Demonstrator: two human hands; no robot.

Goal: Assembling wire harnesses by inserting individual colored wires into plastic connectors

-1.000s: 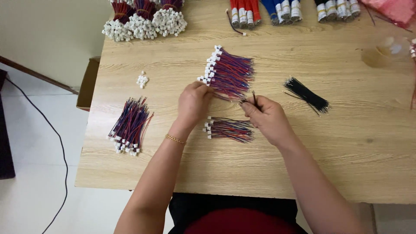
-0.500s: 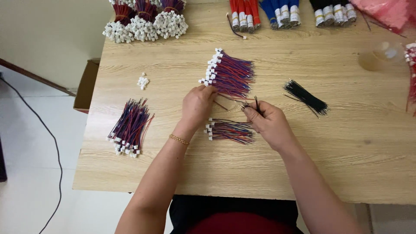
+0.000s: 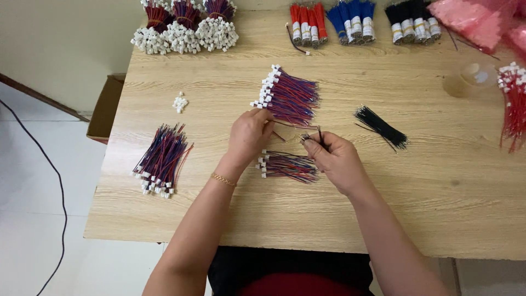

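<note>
Head cam looking straight down at a wooden table (image 3: 416, 197). Left hand (image 3: 249, 134) has its grip pinched shut on a single red and blue wire (image 3: 287, 126), right at the edge of the big fanned pile of red-blue wires with white plugs (image 3: 287, 98). Right hand (image 3: 334, 159) is curled closed too, fingers nipping the other end of that wire plus a thin black piece sticking up, can't tell exactly what that is. Just below both hands sits a smaller bunch of the same wires (image 3: 287, 166). Off to the left is another loose heap (image 3: 161, 159), and a bundle of black wires (image 3: 381, 127) lies near the right hand. Along the far edge are tied bundles (image 3: 186, 24).
</note>
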